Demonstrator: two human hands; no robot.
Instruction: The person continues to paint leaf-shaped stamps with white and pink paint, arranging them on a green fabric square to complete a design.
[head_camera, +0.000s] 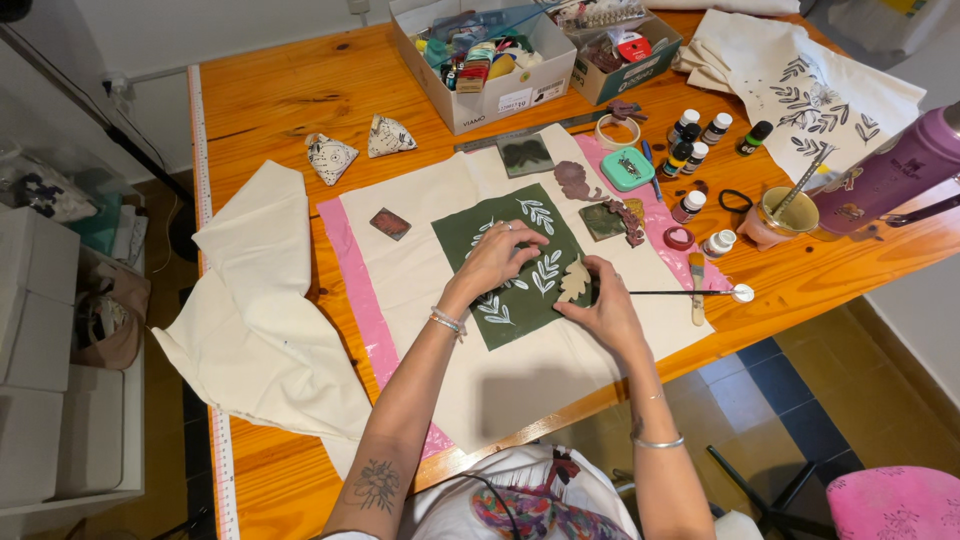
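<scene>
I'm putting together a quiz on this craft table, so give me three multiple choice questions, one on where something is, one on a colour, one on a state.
1. Where does the leaf-shaped stamp lie?
A. on the right edge of the green cloth
B. in a cardboard box
C. on the floor

2. What colour are the leaf prints on the green cloth?
A. red
B. white
C. black

3. What is the left hand doing?
A. holding a brush
B. lifted off the table
C. pressing flat on the green cloth

Answers: 1 A, the right hand has its fingers on it there. 2 B, pale sprigs show against dark green. 3 C, its palm lies spread on the fabric.
</scene>
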